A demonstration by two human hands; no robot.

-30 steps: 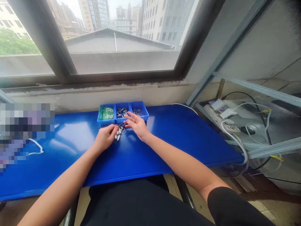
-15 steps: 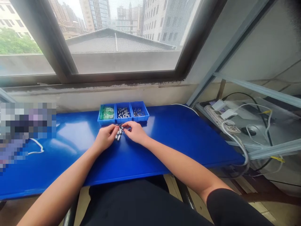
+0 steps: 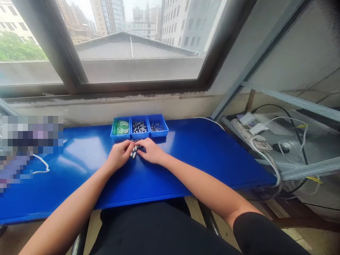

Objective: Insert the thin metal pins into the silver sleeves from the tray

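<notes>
Just in front of three joined blue bins, my left hand is closed in a pinch, with its fingertips at a small pile of black and white pieces on the blue table. My right hand meets it from the other side, its fingers bent round the pile's right edge. What the fingertips grip is too small to make out. The left bin has pale pieces in green wrapping, the middle bin black and silver cylinders, and the right bin thin dark metal pieces.
The blue table runs below a window. On the right, a metal rack holds a power strip with plugs and cables. A white cable lies at the left, beside a pixelated area.
My right hand has shifted slightly left, its fingertips closer to my left hand's. The bins have not moved.
</notes>
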